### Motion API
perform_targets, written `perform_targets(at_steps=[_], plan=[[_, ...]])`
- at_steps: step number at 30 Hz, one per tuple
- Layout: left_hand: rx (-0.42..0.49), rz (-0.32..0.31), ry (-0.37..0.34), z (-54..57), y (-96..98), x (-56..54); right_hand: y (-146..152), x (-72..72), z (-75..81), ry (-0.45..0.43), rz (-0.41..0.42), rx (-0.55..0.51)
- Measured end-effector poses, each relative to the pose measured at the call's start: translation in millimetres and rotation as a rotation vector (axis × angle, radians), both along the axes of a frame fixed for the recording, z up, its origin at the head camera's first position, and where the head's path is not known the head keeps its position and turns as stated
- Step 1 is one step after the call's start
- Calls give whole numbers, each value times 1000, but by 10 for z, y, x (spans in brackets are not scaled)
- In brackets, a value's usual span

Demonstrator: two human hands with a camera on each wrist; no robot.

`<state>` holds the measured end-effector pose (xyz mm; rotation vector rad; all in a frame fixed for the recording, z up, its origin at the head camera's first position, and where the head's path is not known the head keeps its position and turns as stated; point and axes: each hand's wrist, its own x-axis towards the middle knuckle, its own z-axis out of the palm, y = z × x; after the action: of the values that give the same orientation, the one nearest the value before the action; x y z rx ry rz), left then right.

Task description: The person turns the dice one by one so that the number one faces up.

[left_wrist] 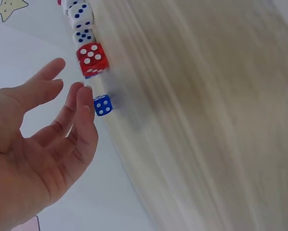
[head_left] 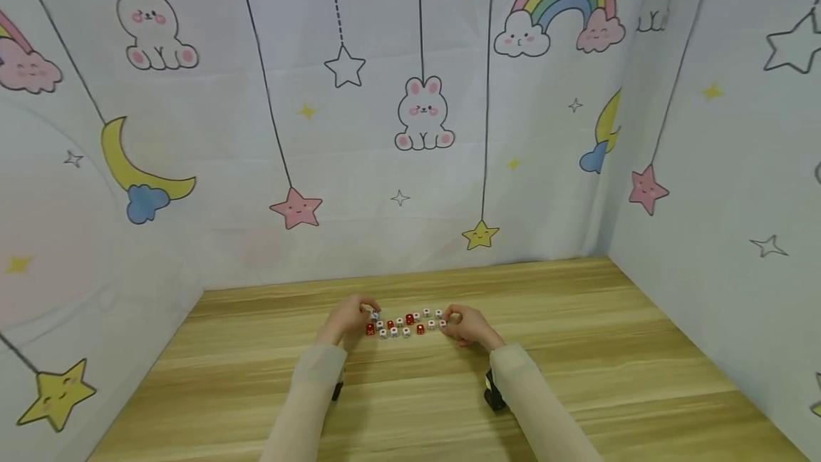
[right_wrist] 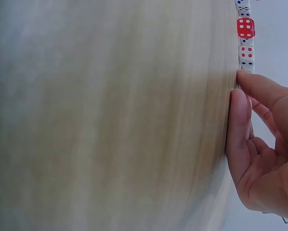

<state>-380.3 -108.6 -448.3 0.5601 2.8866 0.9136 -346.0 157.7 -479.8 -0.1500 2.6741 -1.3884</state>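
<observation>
Small dice stand in rough rows on the wooden table (head_left: 410,391), most of them white and several red. My left hand (head_left: 348,316) reaches to the left end of the rows, its fingers loosely bent and apart. In the left wrist view, a blue die (left_wrist: 103,105) shows just beyond the fingertips, and a red die (left_wrist: 92,58) stands close by; nothing shows between thumb and fingers. At the right end, my right hand (head_left: 470,324) pinches a white die (head_left: 442,324) between thumb and finger. The right wrist view mostly hides that die behind the fingertips.
Printed cloth walls (head_left: 359,162) with rabbits, stars and a rainbow rise behind the table and at both sides. Further red dice (head_left: 420,329) and white dice (head_left: 394,332) lie between the two hands. Dark wrist cameras (head_left: 494,394) sit under the sleeves.
</observation>
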Motion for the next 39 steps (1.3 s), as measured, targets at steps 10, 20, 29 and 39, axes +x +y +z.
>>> perform_targets(at_steps=[10,20,29,39], plan=[[8,-14,5,-85,-42,-70,12,-10,-12,16,21,-14],[-46,0,3,-52,-219,13,12,-33,-16,7,14,-7],[-66,14,-29,-22,-302,76,13,-22,-19,5,0,6],[-74,114,-42,-35,-306,99,5,-27,-15,5,8,21]])
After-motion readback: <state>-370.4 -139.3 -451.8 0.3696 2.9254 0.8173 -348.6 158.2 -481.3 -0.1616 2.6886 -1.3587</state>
